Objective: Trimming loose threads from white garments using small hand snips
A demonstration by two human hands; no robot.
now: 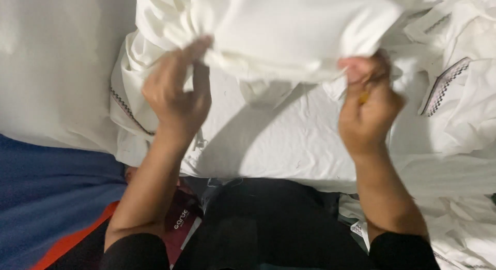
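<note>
Bright, even overhead light, glare on white cloth (289, 27), soft shadow beneath, slight motion blur.

We note a flat white sheet-covered surface (289, 141). Crumpled white cloths with black-and-white patterned trim (449, 89) lie heaped at its right edge; another trimmed white cloth (126, 110) drapes its left edge.

heaped white cloth (465, 120) crowds right (left freer)
</note>
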